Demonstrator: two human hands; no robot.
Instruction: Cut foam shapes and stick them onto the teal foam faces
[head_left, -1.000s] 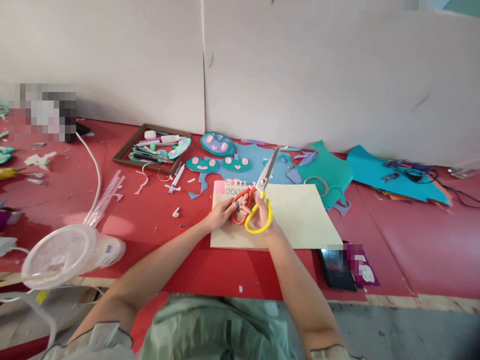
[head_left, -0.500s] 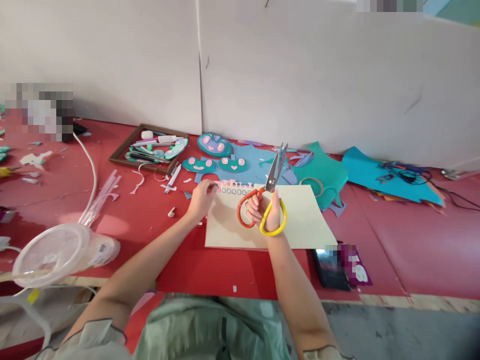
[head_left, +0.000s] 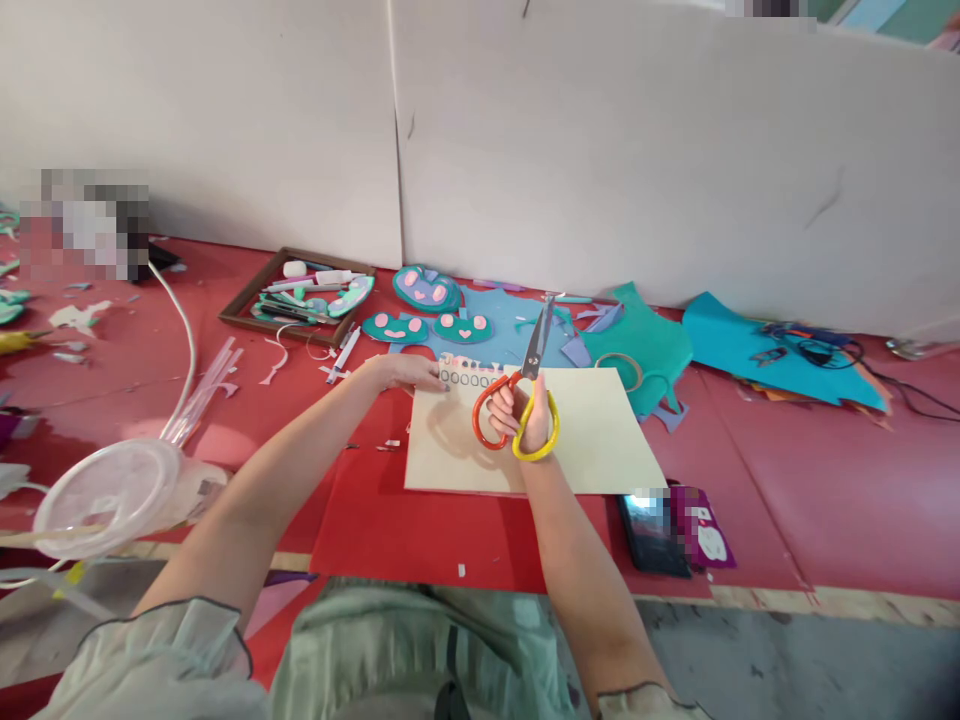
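My right hand is closed round a pair of scissors with one red and one yellow handle loop, blades pointing up and away over a cream sheet on the red table. My left hand lies with its fingers stretched flat at the sheet's far left corner, its fingertips on a small pink and white strip printed with a row of ovals.
Teal and blue foam shapes with pink spots lie behind the sheet, next to a wooden frame tray of pens. Teal sheets and cables are at the right, a phone near the front edge, a plastic lid at the left.
My left hand left the scissors and moved up and left to the sheet's far corner, flattening onto the printed strip. My right hand stayed over the sheet holding the scissors.
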